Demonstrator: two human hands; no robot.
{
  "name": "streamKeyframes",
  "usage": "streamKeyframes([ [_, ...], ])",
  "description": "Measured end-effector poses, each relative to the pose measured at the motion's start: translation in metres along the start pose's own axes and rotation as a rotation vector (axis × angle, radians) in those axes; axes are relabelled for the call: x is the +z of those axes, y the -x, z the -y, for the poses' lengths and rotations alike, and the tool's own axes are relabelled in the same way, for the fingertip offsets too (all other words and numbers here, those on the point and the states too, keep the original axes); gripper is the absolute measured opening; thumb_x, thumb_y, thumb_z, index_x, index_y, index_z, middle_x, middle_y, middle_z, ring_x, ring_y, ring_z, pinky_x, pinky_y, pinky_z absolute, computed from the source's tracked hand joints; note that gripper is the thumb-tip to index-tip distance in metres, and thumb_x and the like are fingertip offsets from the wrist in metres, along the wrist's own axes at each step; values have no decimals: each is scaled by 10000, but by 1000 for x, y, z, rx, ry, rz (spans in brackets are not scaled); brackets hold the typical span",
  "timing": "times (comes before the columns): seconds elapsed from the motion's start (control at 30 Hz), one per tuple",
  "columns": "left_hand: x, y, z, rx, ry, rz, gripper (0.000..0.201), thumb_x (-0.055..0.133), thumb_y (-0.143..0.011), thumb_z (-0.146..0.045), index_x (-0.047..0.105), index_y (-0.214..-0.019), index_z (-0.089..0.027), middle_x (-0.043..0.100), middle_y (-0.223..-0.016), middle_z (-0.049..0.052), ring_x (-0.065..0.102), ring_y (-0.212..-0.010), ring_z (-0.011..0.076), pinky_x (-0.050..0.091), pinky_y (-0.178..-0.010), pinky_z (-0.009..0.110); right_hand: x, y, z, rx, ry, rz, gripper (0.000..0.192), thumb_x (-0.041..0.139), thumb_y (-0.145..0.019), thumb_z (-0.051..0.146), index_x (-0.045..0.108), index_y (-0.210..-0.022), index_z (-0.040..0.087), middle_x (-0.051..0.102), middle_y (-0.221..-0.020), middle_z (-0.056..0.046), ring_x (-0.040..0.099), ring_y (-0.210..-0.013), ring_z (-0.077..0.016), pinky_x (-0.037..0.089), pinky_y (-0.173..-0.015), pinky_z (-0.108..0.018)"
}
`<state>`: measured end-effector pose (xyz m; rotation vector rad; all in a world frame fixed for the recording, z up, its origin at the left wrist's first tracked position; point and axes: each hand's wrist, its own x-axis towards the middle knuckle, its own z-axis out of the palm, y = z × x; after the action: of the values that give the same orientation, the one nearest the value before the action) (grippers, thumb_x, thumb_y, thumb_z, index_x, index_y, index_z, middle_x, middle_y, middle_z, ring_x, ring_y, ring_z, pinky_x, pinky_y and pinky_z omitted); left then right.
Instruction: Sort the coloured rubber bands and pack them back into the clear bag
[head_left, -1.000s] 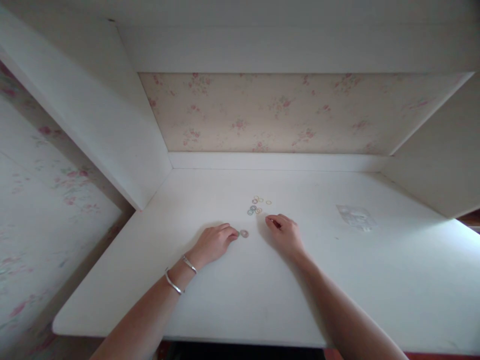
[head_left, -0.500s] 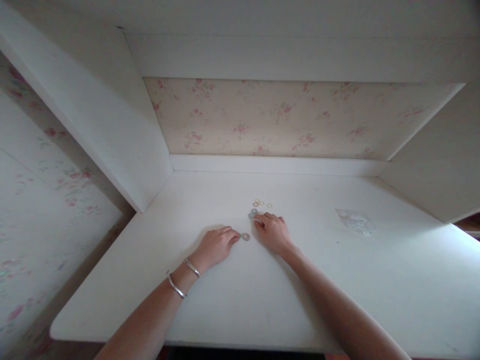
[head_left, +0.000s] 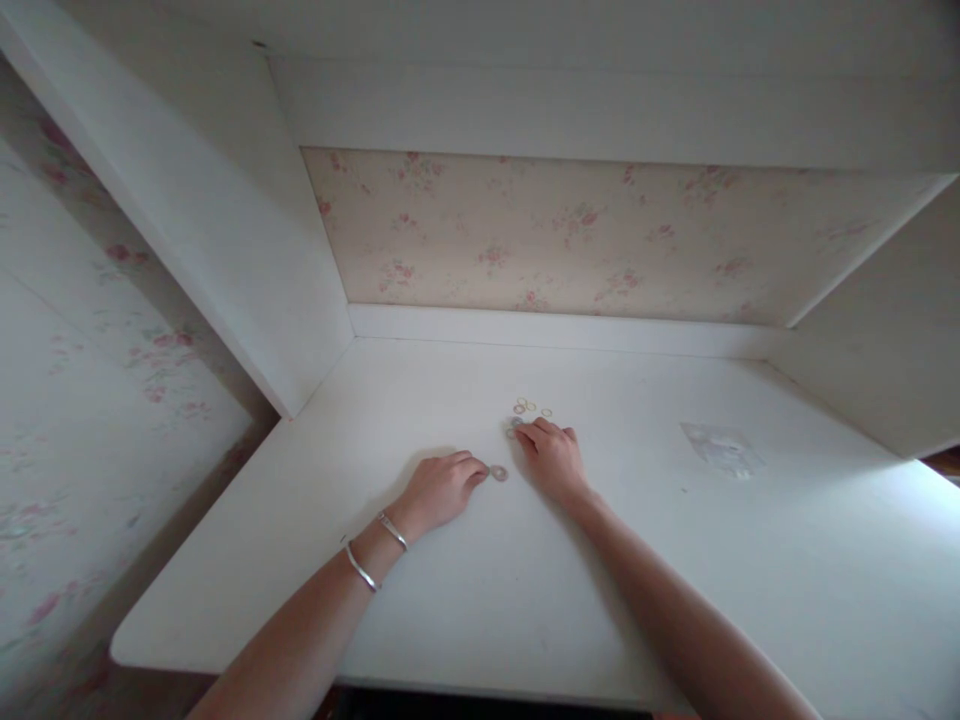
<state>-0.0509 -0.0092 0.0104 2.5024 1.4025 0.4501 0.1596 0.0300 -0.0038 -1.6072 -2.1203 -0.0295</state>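
The left hand [head_left: 441, 488] lies flat on the white table [head_left: 465, 600], just left of the middle of the frame. Its fingers are loosely spread and hold nothing. The fingertips touch, or almost touch, a small pinkish ring [head_left: 499, 473] that lies flat on the table. The ring is round, so it has no long side and points no way.

The right hand [head_left: 553, 457] sits just right of the middle, palm down, fingers bent a little. Its fingertips are down on a little pile of small rings [head_left: 529, 410]. I cannot tell if the fingers pinch a ring, because the hand hides what is under it. A bluish ring peeks out at the fingertips. A few yellowish rings lie loose just above the hand. They are too tiny to count.

Two thin silver bracelets [head_left: 373, 551] sit on the left wrist. Both arms run down to the bottom edge and are cut off there.

On the right side of the frame, well apart from the hands, lies a clear plastic bag [head_left: 721, 447]. It is hard to make out what is in it. Flowery wallpaper [head_left: 562, 235] fills the upper middle.
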Motion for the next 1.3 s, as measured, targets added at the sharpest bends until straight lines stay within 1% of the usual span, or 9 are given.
streamKeyframes([
  [0.17,-1,1,0,24,26,-20,267,406,-932,-318,665,-970,-269,671,-915,0,615,-839,143,454,-769,249,-11,19,-2,-7,-118,-23,305,391,-929,360,676,-934,253,644,-832,-26,570,-807,-141,288,-734,-270],
  [0.4,0,-5,5,-4,210,-107,246,435,-919,-301,668,-904,-225,668,-862,9,597,-816,131,445,-762,230,-25,54,6,-77,-128,45,299,394,-939,334,679,-921,247,633,-785,-24,559,-747,-132,279,-750,-282],
  [0.5,1,-8,8,-58,300,-149,225,466,-902,-302,666,-909,-199,671,-852,14,592,-763,123,451,-718,223,-27,55,9,-110,-113,63,284,403,-940,317,678,-923,249,634,-788,-24,558,-751,-131,272,-753,-288],
  [0.63,2,-11,10,-118,379,-159,224,488,-882,-318,666,-933,-191,682,-865,16,592,-727,119,462,-692,222,-29,53,11,-132,-104,90,257,425,-936,292,681,-923,268,636,-793,-14,559,-754,-128,266,-747,-290],
  [0.77,3,-11,9,-140,410,-176,241,488,-873,-336,670,-927,-187,688,-880,25,599,-744,128,468,-714,235,-30,53,11,-143,-96,112,247,437,-933,288,684,-912,285,633,-774,-7,558,-738,-126,263,-737,-289],
  [0.93,5,-11,9,-161,425,-190,270,492,-866,-372,676,-910,-179,674,-795,20,574,-669,122,455,-645,228,-31,53,10,-125,-154,114,243,452,-925,275,694,-909,281,634,-765,-8,565,-733,-115,275,-744,-278],
  [1.03,5,-14,9,-175,411,-220,257,503,-856,-358,675,-911,-176,655,-772,18,555,-657,122,441,-630,227,-30,51,7,-80,-242,102,241,451,-918,280,692,-904,274,642,-774,1,574,-742,-112,299,-755,-268],
  [1.13,3,-25,4,-146,351,-232,239,496,-857,-330,673,-896,-174,629,-761,17,543,-661,123,433,-641,231,-29,49,2,41,-344,49,252,449,-906,307,688,-859,243,645,-773,-1,571,-713,-119,338,-729,-261],
  [1.3,3,-56,-12,-23,226,-118,216,490,-861,-297,678,-919,-208,618,-868,25,568,-738,130,438,-699,231,-30,45,-6,243,-569,-50,253,463,-873,325,690,-851,214,657,-805,-23,570,-718,-137,394,-665,-248],
])
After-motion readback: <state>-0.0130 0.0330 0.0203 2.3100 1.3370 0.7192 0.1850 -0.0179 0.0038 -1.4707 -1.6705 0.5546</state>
